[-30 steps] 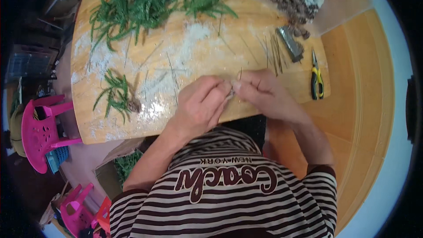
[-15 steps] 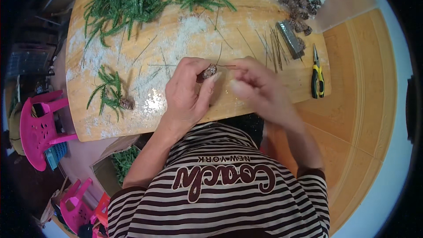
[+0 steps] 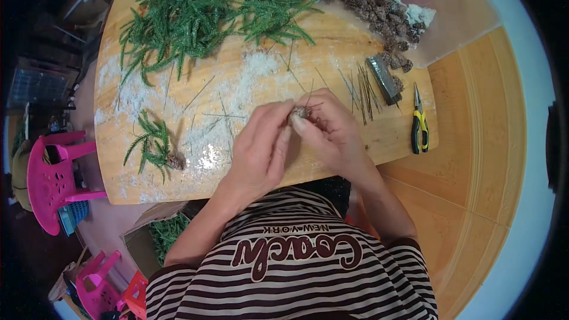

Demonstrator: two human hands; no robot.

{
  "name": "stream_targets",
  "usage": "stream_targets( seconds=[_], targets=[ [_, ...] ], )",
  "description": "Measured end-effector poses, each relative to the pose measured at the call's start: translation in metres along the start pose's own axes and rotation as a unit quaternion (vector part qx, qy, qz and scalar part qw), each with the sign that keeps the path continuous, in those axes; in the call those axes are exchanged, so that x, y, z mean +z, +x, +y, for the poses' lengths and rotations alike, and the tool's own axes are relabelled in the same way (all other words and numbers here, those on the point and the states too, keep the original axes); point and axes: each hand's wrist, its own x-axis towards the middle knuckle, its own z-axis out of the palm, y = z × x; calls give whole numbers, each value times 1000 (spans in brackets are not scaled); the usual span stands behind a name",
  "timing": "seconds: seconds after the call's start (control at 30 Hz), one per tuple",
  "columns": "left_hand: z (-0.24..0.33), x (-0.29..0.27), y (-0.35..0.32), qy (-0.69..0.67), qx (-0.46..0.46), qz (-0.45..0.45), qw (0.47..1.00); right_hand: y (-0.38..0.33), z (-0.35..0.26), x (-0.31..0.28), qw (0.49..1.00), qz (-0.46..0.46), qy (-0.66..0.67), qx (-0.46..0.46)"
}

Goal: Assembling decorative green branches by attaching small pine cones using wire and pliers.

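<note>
While both hands' fingers pinch a small pinecone (image 3: 301, 112) over the counter (image 3: 379, 136), we judge wiring underway; next, steady twisting.

The board (image 3: 379, 136) is pale yellow wood dusted with white powder (image 3: 237, 83). Green sprigs (image 3: 219, 0) heap at its far edge — brown cones (image 3: 373, 6) beside them. The pliers (image 3: 419, 127) have yellow-and-black handles. The chair (image 3: 50, 178) is bright pink — the shirt (image 3: 296, 272) brown-and-white striped.
</note>
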Motion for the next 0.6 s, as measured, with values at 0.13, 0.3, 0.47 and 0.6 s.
stream_targets(
  seconds=[0.13,0.3,0.47,0.6],
  targets=[
    [-5,-9,11,-98,-69,7,993,4,-11,-5,991,-44,87,95],
    [0,-18,18,-375,-207,-19,903,1,-18,14,990,-86,82,77],
    [4,-41,27,-416,-228,20,880,-4,-33,26,988,-108,37,104],
    [7,-54,35,-428,-262,38,864,-10,-42,28,985,-124,23,120]
  ],
)
